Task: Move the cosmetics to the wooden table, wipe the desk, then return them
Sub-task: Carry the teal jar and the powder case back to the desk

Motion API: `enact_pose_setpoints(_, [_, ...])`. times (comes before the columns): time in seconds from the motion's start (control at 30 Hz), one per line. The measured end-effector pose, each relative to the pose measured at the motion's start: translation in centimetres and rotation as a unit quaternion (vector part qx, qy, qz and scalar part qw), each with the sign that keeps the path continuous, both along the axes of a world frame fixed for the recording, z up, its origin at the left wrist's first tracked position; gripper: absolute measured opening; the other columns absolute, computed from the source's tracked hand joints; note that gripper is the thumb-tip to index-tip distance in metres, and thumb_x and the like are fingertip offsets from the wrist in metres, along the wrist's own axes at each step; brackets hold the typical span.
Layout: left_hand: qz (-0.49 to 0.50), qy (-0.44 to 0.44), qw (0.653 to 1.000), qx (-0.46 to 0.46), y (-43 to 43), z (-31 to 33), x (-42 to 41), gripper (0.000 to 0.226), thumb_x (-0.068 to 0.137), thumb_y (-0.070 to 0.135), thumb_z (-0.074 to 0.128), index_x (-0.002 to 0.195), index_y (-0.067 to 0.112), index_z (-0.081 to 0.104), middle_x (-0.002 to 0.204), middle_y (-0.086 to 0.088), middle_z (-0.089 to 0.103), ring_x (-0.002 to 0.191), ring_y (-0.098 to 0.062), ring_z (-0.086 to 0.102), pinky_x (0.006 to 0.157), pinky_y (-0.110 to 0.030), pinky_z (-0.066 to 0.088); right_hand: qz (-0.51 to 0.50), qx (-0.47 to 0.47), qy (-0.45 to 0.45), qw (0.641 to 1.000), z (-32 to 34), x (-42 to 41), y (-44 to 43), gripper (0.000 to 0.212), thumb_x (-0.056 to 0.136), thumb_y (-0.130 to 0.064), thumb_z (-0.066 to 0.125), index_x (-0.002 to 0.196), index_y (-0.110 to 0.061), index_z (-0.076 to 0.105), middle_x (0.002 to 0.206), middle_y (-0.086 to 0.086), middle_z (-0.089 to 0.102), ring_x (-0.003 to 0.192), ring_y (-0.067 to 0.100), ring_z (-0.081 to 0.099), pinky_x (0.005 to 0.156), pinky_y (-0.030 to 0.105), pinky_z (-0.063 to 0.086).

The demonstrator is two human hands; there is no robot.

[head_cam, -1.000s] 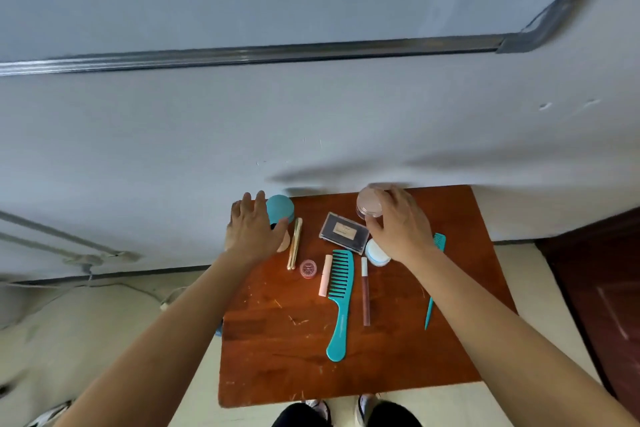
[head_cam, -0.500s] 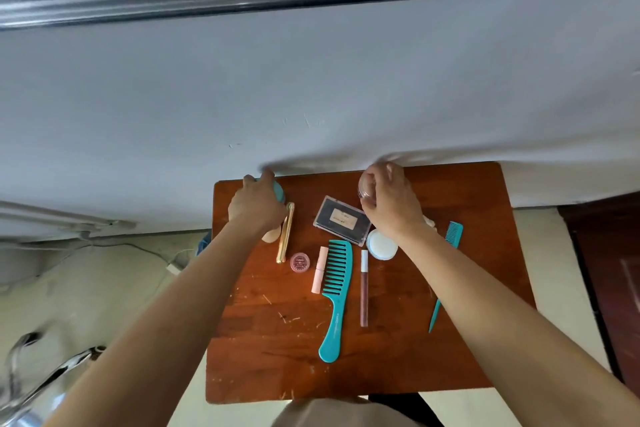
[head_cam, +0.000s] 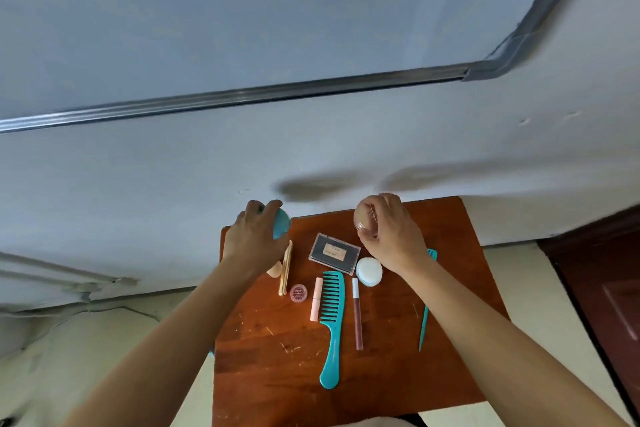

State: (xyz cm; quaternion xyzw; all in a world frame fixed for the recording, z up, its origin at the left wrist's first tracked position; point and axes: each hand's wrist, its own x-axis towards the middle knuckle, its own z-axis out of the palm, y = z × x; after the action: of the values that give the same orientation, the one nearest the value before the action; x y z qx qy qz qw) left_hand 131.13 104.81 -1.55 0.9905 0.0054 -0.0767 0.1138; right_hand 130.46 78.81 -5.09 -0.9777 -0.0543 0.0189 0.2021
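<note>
My left hand (head_cam: 254, 239) grips a teal round container (head_cam: 281, 224) above the far left corner of the wooden table (head_cam: 398, 367). My right hand (head_cam: 389, 232) holds a clear pinkish jar (head_cam: 365, 217) above the table's far edge. On the table lie a dark palette (head_cam: 334, 253), a white round jar (head_cam: 369, 271), a wide teal comb (head_cam: 331, 319), a thin teal tail comb (head_cam: 425, 308), a lip gloss tube (head_cam: 357, 313), a pink tube (head_cam: 316, 298), a small red pot (head_cam: 298, 292), a gold stick (head_cam: 286, 272) and a beige sponge (head_cam: 275, 270).
A grey wall (head_cam: 311, 135) with a metal rail (head_cam: 242, 97) rises straight behind the table. A dark wooden door (head_cam: 599, 295) stands to the right. Pale floor (head_cam: 104, 340) with cables lies to the left.
Both hands have lifted their containers off the table's far edge and higher against the wall. The view tilted up and down between frames.
</note>
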Motion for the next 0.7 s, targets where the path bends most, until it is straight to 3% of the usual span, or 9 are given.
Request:
enact_pose_setpoints(0.1, [-0.054,-0.076,0.996,-0.013,-0.4,2.3,-0.7,0.066,0.082,0.051,0.066,0.139,0.030,0.042,0.130,-0.001,0.051,0.112,-0.023,0.055,0.075,-0.037,0.053,-0.037,-0.004,-0.046,0.998,2.9,-2.1,-0.7,0.051,0.086,-0.042,0.068,0.128,-0.026,0.045,0.137,0.000,0.046,0.118,0.018,0.053,0.076,0.022,0.055])
enact_pose_setpoints(0.23, [-0.129,-0.161,0.973,-0.104,-3.5,4.7,-1.9,0.069,0.077,0.052,0.073,0.135,0.028,0.044,0.126,-0.001,0.059,0.108,-0.024,0.058,0.071,-0.036,0.054,-0.142,0.024,-0.100,0.985,6.4,-7.5,-2.7,0.051,0.082,-0.043,0.072,0.124,-0.035,0.043,0.129,-0.009,0.046,0.112,0.011,0.054,0.070,0.013,0.045])
enact_pose_setpoints(0.37, [-0.226,-0.193,0.938,-0.180,-9.0,6.7,-4.7,0.066,0.074,0.055,0.070,0.128,0.025,0.047,0.120,-0.002,0.064,0.100,-0.023,0.061,0.067,-0.027,0.046,-0.259,0.027,-0.129,0.957,8.3,-15.5,-5.6,0.056,0.078,-0.044,0.074,0.124,-0.039,0.042,0.130,-0.010,0.041,0.109,0.013,0.056,0.074,0.020,0.048])
enact_pose_setpoints(0.53, [-0.375,-0.201,0.880,-0.212,-18.2,10.0,-11.4,0.061,0.078,0.055,0.064,0.130,0.024,0.053,0.119,-0.001,0.065,0.102,-0.022,0.058,0.072,-0.031,0.050,-0.393,-0.023,-0.190,0.899,11.6,-27.7,-10.1,0.053,0.076,-0.047,0.072,0.122,-0.039,0.048,0.129,-0.013,0.044,0.110,0.014,0.056,0.079,0.022,0.043])
enact_pose_setpoints(0.7, [-0.523,-0.236,0.789,-0.220,-27.6,14.0,-21.9,0.062,0.084,0.051,0.064,0.135,0.018,0.052,0.119,-0.008,0.062,0.105,-0.027,0.054,0.077,-0.039,0.053,-0.516,-0.053,-0.247,0.818,15.2,-42.7,-14.8,0.052,0.075,-0.045,0.071,0.122,-0.041,0.048,0.132,-0.016,0.042,0.118,0.016,0.053,0.083,0.033,0.049])
